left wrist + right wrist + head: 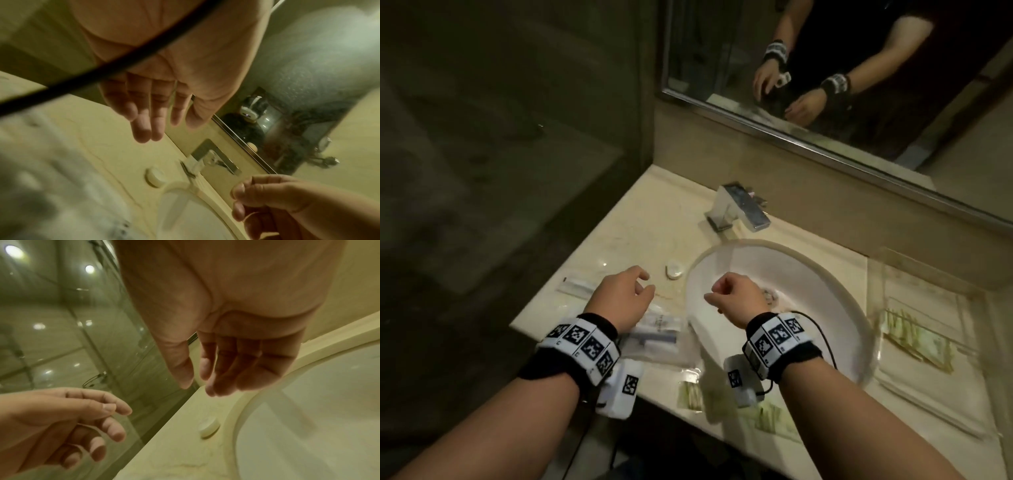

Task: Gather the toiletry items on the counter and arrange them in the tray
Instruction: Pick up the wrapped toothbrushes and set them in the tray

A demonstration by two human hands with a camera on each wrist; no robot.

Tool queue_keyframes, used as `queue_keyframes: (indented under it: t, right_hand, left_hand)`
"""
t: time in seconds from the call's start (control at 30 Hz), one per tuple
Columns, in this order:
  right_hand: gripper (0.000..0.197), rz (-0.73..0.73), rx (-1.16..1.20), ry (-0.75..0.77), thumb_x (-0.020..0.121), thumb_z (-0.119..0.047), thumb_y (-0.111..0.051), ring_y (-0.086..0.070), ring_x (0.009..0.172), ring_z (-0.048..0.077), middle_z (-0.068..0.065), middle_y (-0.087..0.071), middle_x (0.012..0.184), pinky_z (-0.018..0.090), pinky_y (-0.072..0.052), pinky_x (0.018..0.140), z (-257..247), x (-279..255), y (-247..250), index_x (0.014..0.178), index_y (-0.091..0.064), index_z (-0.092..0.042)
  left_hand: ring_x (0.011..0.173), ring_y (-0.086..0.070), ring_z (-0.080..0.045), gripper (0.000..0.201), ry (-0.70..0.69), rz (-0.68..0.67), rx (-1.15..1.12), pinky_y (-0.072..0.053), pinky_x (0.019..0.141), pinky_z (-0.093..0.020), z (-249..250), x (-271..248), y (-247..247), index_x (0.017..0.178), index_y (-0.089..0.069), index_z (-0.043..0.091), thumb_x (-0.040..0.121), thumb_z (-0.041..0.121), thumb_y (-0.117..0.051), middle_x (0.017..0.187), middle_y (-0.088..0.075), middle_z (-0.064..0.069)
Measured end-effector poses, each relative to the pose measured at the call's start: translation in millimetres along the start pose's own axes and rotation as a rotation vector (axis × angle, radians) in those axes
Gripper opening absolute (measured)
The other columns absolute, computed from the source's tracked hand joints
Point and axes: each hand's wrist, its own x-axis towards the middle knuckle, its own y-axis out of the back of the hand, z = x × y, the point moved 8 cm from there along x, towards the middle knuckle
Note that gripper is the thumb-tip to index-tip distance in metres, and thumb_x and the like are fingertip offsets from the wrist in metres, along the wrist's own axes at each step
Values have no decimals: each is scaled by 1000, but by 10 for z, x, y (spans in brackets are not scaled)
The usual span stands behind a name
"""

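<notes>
Over the counter [619,240], from the head view, I hold my left hand [619,298] above plastic-wrapped toiletry packets [657,329] and my right hand [736,296] over the sink [825,274]; the clear tray [914,274] sits far right. Both wrist views show my fingers [144,123] loosely curled and holding nothing, near a round white cap [208,427].

Packets [654,329] part-hidden under left hand [619,301]; pkt print too blurry.
</notes>
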Motion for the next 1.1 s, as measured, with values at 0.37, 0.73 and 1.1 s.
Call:
queue_keyframes:
  t: [0.37,0.73,1.1]
  right_hand:
    - [32,-207,-397,147,88,-28,-60,-60,107,26,7,-64,120,32,-48,88,-556,257,-1265,118,-60,-15]
    - [22,-137,-728,104,91,-18,-47,-53,108,29,6,-62,112,38,-39,88,-617,545,-1589,106,-62,-22]
    - [6,-67,-599,439,91,-18,-56,-59,85,26,-5,-63,79,33,-27,82,-1354,244,-996,92,-60,-22]
  left_hand:
    - [89,-60,-19,27,221,100,-81,-42,78,-27,-1092,-321,671,114,-61,19,91,31,-56,94,-65,1]
    - [92,-61,-18,29,293,126,-135,-45,81,-25,-1455,-525,849,119,-59,17,93,30,-55,97,-64,2]
    - [115,-49,-20,39,29,336,-43,-38,96,-31,-957,-289,1003,122,-59,18,87,32,-65,118,-60,0]
